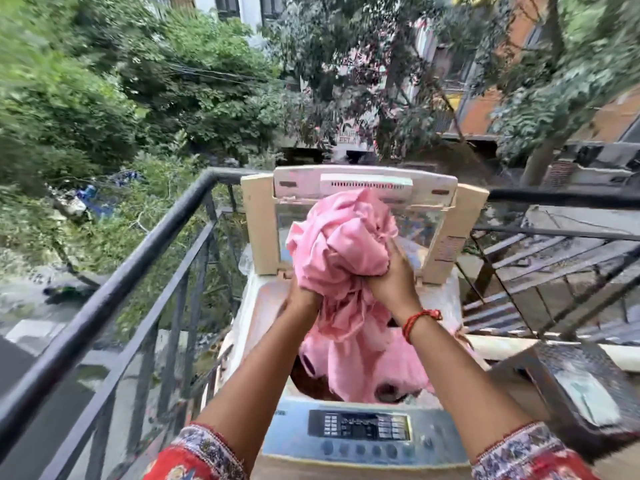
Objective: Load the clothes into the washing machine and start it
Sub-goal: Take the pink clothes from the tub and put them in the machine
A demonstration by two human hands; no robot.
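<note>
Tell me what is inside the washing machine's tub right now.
The lower part of the pink cloth hangs into the washing machine tub, while both hands bunch its upper part above. Dark gaps show beside it; anything beneath the cloth is covered.

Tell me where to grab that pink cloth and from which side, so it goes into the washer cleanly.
Grip the pink cloth at the bunched middle, from the two sides, as the left hand and right hand do now. It is a loose wad with a long tail hanging into the washing machine opening, so squeezing the bulk probably keeps the folds together while the tail feeds down first.
</note>
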